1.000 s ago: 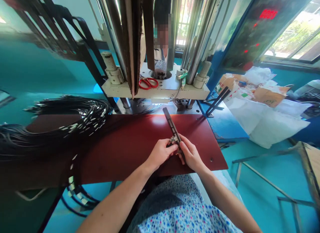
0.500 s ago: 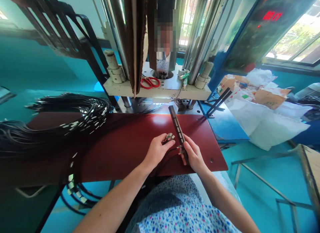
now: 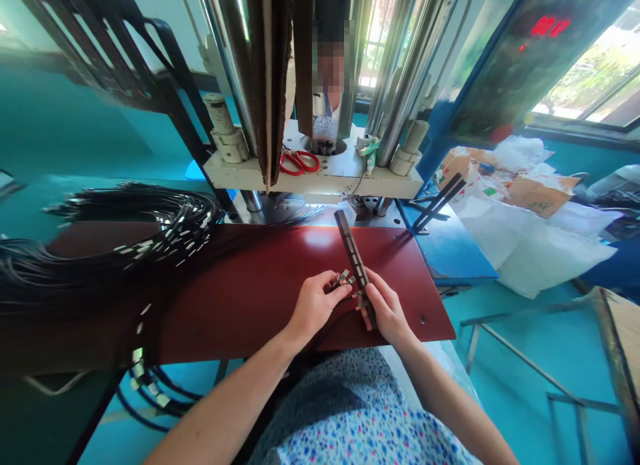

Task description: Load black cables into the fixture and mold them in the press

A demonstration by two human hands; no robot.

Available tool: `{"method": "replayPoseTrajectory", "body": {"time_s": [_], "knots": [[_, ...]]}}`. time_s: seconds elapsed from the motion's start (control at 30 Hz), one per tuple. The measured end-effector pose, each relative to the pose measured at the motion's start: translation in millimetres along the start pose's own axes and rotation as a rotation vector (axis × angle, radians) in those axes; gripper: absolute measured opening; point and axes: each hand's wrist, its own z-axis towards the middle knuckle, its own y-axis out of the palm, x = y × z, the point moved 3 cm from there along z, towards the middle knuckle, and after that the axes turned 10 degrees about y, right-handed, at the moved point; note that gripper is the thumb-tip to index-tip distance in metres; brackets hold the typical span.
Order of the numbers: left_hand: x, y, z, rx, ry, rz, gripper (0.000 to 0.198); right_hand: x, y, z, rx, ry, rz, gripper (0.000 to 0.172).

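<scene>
My left hand [image 3: 316,304] is closed in a pinch on several black cables whose small metal connectors [image 3: 344,277] stick out past the fingertips. Close beside it, my right hand [image 3: 386,306] grips the near end of a long dark slotted bar [image 3: 352,252], which tilts up and away over the table. Light metal pieces show in a row along the bar's slots. A connector on a black cable [image 3: 358,296] sits by the right thumb at the bar's left edge. The exact contact between connectors and bar is too small to tell.
The red-brown table [image 3: 240,292] carries a big bundle of black cables [image 3: 185,228] at the left. More cables [image 3: 143,375] hang off its front edge. Behind stands a press [image 3: 320,185] with red-handled scissors [image 3: 300,162] on it. White bags [image 3: 540,238] lie at the right.
The connectors in my left hand have shifted slightly right, closer to the bar, and spread a little. My right hand still holds the bar in nearly the same place.
</scene>
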Motion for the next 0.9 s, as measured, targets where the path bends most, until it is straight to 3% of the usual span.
{"method": "replayPoseTrajectory", "body": {"time_s": [0.13, 0.27, 0.5, 0.7, 0.8, 0.9], "knots": [[1, 0.5, 0, 0.083, 0.072, -0.025, 0.011, -1, 0, -1, -0.001, -0.001, 0.002, 0.042], [0, 2.3, 0, 0.004, 0.07, 0.019, 0.007, -2, 0, 0, -0.005, 0.001, -0.006, 0.042], [8, -1.0, -2, -0.028, 0.066, 0.084, 0.013, 0, -1, 0, -0.008, 0.001, -0.029, 0.041], [0, -0.1, 2, -0.04, -0.033, -0.078, 0.015, 0, -1, -1, -0.007, 0.001, -0.038, 0.042], [-6, -0.2, 3, 0.03, -0.028, -0.146, 0.016, -1, 0, 0, 0.001, 0.0, -0.036, 0.042], [-6, 1.3, 2, 0.02, 0.0, -0.135, 0.014, -2, 1, 0, -0.004, -0.004, -0.044, 0.042]]}}
